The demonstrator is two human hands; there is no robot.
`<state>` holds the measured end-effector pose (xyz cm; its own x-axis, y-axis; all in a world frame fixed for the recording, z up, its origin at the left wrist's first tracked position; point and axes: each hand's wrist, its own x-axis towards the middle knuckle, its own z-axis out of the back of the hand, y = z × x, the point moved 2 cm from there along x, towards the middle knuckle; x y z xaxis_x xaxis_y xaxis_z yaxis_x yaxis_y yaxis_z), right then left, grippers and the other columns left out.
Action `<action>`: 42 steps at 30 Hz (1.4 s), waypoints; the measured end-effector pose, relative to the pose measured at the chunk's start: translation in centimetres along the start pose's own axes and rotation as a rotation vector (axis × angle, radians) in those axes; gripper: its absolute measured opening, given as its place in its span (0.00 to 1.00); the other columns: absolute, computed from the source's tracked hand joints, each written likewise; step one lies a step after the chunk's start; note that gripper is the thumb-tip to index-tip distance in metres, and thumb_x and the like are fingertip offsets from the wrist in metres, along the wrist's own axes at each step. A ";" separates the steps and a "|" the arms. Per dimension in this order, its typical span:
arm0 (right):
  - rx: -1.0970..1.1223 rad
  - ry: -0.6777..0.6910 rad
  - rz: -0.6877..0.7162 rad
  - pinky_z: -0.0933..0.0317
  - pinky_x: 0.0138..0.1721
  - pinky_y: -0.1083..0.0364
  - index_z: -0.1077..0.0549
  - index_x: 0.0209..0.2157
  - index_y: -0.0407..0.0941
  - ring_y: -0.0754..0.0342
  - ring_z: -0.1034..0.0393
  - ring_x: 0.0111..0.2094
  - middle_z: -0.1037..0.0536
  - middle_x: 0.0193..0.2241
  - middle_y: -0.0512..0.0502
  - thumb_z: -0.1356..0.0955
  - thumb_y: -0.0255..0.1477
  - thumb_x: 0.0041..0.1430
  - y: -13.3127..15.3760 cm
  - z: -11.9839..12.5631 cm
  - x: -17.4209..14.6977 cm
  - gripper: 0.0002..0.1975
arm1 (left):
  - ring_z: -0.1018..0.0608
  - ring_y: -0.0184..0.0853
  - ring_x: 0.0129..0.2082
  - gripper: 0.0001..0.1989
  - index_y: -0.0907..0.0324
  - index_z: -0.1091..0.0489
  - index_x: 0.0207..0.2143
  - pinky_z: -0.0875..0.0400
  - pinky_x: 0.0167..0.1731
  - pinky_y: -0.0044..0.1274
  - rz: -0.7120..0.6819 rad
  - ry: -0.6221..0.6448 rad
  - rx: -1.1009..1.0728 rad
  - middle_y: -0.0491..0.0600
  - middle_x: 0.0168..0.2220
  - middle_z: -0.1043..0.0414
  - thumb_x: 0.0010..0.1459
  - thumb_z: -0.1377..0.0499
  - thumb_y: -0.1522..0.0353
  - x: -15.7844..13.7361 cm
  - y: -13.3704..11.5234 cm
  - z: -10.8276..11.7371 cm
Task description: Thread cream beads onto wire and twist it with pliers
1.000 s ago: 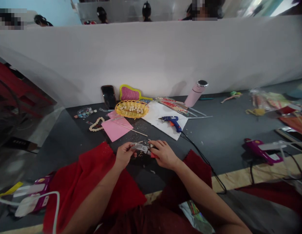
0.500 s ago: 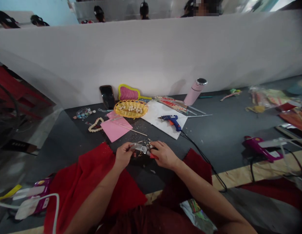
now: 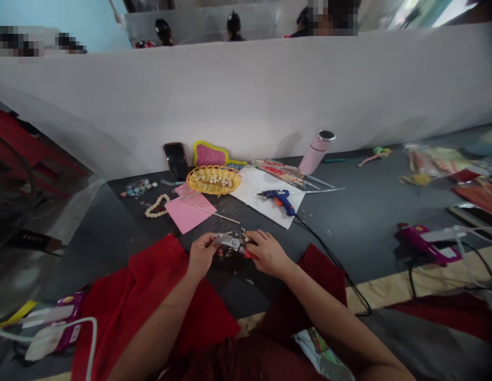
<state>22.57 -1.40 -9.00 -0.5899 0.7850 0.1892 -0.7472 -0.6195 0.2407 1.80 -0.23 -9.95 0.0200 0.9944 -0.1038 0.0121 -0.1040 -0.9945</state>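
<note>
My right hand (image 3: 267,254) is closed around the red handle of a pair of shears (image 3: 230,242). Their broad silver blades point left, toward my other hand. My left hand (image 3: 201,256) pinches something small at the blade tips; my fingers hide most of it. Short pale cut bits (image 3: 238,232) lie scattered on the dark tabletop around the blades. Beyond my hands, a thin wooden stick (image 3: 220,214) lies partly across a pink paper sheet (image 3: 189,216). A yellow woven basket (image 3: 194,187) behind it holds several small pale pieces.
A blue glue gun (image 3: 283,200) rests on white paper (image 3: 249,188), its black cord running to the front edge. A pink flask (image 3: 315,153) and a phone (image 3: 175,161) stand by the white partition (image 3: 246,95). Red cloth (image 3: 151,275) covers the table's left front.
Both hands keep nearly the same pose at the shears. The camera view has tilted slightly, so the scene sits a little lower.
</note>
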 end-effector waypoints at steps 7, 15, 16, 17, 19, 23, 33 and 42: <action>0.044 0.019 0.043 0.46 0.44 0.51 0.28 0.35 0.46 0.48 0.40 0.46 0.34 0.51 0.43 0.36 0.22 0.49 -0.3 0.5 0.0 0.10 | 0.31 0.26 0.17 0.06 0.62 0.29 0.26 0.37 0.23 0.18 -0.057 0.084 0.114 0.42 0.16 0.33 0.52 0.42 0.68 0.0 0.1 0.3; 0.045 0.017 0.048 0.45 0.44 0.50 0.27 0.35 0.45 0.47 0.40 0.46 0.34 0.50 0.41 0.36 0.23 0.50 -0.2 0.4 0.0 0.09 | 0.32 0.27 0.16 0.06 0.62 0.30 0.25 0.36 0.20 0.19 -0.004 0.101 0.107 0.42 0.16 0.33 0.50 0.41 0.67 0.2 -0.5 0.4; 0.040 0.016 0.041 0.45 0.43 0.50 0.27 0.34 0.45 0.47 0.40 0.46 0.34 0.50 0.41 0.35 0.23 0.50 -0.1 0.4 0.1 0.09 | 0.32 0.27 0.16 0.06 0.62 0.30 0.25 0.36 0.20 0.19 0.000 0.095 0.106 0.42 0.16 0.34 0.49 0.41 0.68 0.2 -0.5 0.4; 0.034 0.015 0.034 0.44 0.43 0.51 0.27 0.34 0.45 0.47 0.40 0.45 0.33 0.49 0.41 0.35 0.23 0.50 -0.1 0.3 0.1 0.09 | 0.32 0.27 0.16 0.05 0.61 0.30 0.25 0.36 0.19 0.19 0.003 0.086 0.106 0.42 0.16 0.33 0.49 0.41 0.68 0.2 -0.6 0.4; 0.029 0.012 0.026 0.44 0.43 0.51 0.27 0.34 0.45 0.47 0.39 0.45 0.33 0.49 0.41 0.35 0.23 0.49 -0.1 0.0 0.0 0.09 | 0.32 0.27 0.16 0.05 0.61 0.30 0.25 0.36 0.19 0.19 -0.001 0.073 0.111 0.42 0.17 0.33 0.48 0.41 0.68 0.1 -0.6 0.4; 0.052 0.003 0.038 0.43 0.43 0.52 0.27 0.33 0.45 0.49 0.39 0.43 0.33 0.47 0.42 0.35 0.22 0.49 -0.3 -0.8 -0.2 0.08 | 0.30 0.28 0.17 0.06 0.61 0.30 0.26 0.35 0.19 0.19 -0.011 0.073 0.121 0.43 0.20 0.31 0.50 0.41 0.67 0.0 0.1 0.4; 0.022 -0.057 0.006 0.45 0.43 0.51 0.28 0.32 0.45 0.48 0.40 0.45 0.33 0.48 0.43 0.35 0.21 0.49 -0.2 -0.4 0.1 0.09 | 0.30 0.27 0.19 0.06 0.62 0.30 0.30 0.35 0.23 0.18 -0.066 0.040 0.029 0.42 0.19 0.32 0.50 0.40 0.67 0.0 -0.2 -0.1; 0.045 -0.029 0.034 0.45 0.44 0.50 0.28 0.34 0.45 0.48 0.40 0.46 0.33 0.49 0.43 0.35 0.21 0.48 0.0 0.3 0.2 0.10 | 0.31 0.27 0.16 0.04 0.61 0.28 0.24 0.37 0.19 0.19 -0.073 0.007 0.108 0.42 0.15 0.33 0.48 0.40 0.69 -0.1 -0.5 0.1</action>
<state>22.54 -1.29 -8.71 -0.6056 0.7633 0.2250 -0.7117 -0.6460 0.2759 1.70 -0.26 -9.43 0.0296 0.9991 -0.0315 -0.0940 -0.0286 -0.9952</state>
